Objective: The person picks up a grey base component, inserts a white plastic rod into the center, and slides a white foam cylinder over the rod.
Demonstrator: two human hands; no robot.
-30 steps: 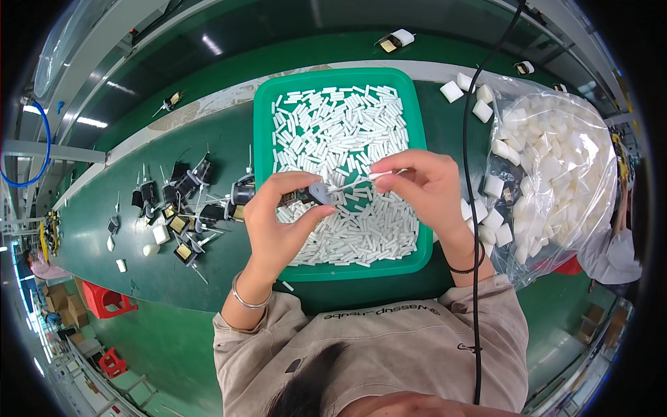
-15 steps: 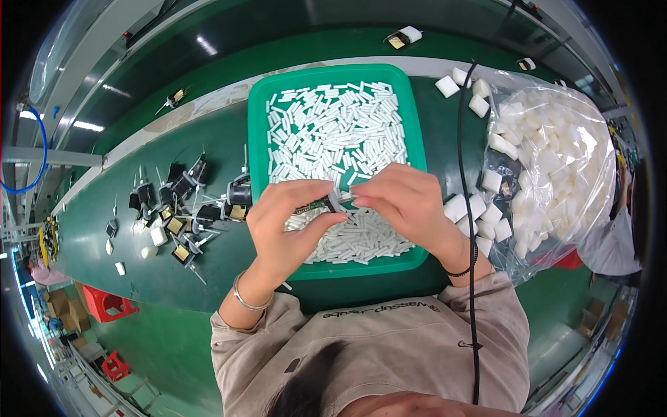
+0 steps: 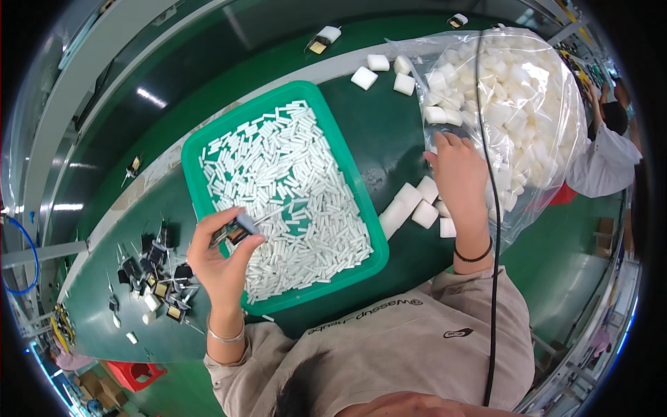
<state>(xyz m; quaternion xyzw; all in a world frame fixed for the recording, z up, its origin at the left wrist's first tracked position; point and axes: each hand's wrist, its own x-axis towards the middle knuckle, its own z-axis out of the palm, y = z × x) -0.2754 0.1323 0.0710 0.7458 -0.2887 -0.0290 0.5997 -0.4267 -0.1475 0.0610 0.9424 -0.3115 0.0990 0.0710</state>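
Note:
My left hand (image 3: 221, 267) is closed on a small black electronic part (image 3: 240, 228) with a grey end. A thin rod (image 3: 271, 213) sticks out of it over the green tray (image 3: 379, 240). Short white tubes (image 3: 278, 163) fill much of that tray. Over by the clear plastic bag (image 3: 511, 229), my right hand (image 3: 460, 170) reaches down with its thumb apart from the bent fingers. White foam blocks (image 3: 425, 214) lie just left of its wrist, and more foam blocks (image 3: 500, 76) fill the bag. Whatever is under the right palm is hidden.
Black parts with wires (image 3: 163, 271) lie heaped left of the tray. More foam blocks (image 3: 363, 78) sit beyond its far right corner. A black cable (image 3: 495, 278) hangs across the view near my right arm. Another person (image 3: 611, 153) is at the far right.
My right hand has left the part and moved right to the foam blocks by the bag. My left hand still holds the part, now at the tray's left side. The view has turned.

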